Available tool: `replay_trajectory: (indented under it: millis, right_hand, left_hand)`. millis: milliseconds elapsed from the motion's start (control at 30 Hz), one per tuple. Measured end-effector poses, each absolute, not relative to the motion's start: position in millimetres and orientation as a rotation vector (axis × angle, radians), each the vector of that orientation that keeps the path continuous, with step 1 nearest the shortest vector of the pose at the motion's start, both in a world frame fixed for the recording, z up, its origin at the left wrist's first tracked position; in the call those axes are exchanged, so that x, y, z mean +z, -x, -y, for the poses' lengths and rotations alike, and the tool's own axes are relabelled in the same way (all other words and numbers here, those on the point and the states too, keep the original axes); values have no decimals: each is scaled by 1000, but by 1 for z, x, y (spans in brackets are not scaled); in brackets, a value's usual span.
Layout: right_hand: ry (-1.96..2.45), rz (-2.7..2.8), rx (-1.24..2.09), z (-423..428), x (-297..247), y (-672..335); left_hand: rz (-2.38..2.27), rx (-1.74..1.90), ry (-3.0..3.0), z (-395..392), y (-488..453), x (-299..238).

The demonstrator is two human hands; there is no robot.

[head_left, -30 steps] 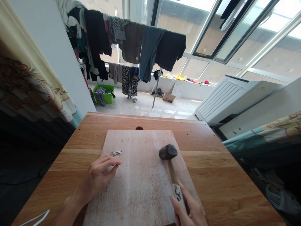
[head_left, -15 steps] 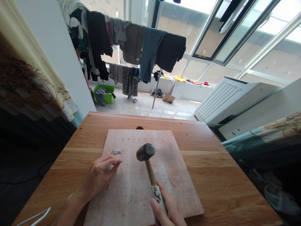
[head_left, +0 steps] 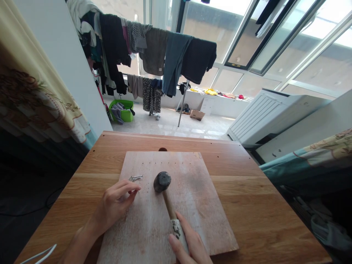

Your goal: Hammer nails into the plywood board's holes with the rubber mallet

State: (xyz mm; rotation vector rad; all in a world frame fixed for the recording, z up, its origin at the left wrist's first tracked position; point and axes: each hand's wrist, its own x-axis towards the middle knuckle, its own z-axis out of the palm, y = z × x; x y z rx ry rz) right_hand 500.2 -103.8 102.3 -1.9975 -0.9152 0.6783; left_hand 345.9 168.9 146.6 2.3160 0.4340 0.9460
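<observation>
My right hand (head_left: pixel 191 244) is wrapped round the pale, dark-flecked grip of a mallet (head_left: pixel 169 205). The mallet has a black head and a wooden shaft, and its head is over the board just right of my other hand. My left hand (head_left: pixel 117 200) is closed in a pinch, thumb and fingertips together low over the board; whatever is between them is too small to make out. Just beyond those fingers lie a few silvery nails (head_left: pixel 136 178). Under both hands is a worn wooden board (head_left: pixel 148 231), with a row of small dark dots along its far side.
The board lies on a wooden table (head_left: pixel 264 205) with a dark round hole at the far edge. A white cord (head_left: pixel 44 253) is at the near left corner. Beyond are a laundry rack with clothes (head_left: pixel 154 51), a green basket (head_left: pixel 127 116) and a white appliance (head_left: pixel 255 113).
The mallet and my right hand have moved left, bringing the head nearer my left hand and a little lower in view. My left hand keeps its pinch almost in place.
</observation>
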Motion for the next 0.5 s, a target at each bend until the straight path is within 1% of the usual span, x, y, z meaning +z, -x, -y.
replay_trajectory:
  millis: [233,500]
  right_hand:
    - [2015,883,806,98,111,-504]
    - [1987,847,738,101,112,-499]
  left_hand:
    - [-441,953,-2302,-167,-347,149]
    - [-480,896,-2301,-166,-344,142]
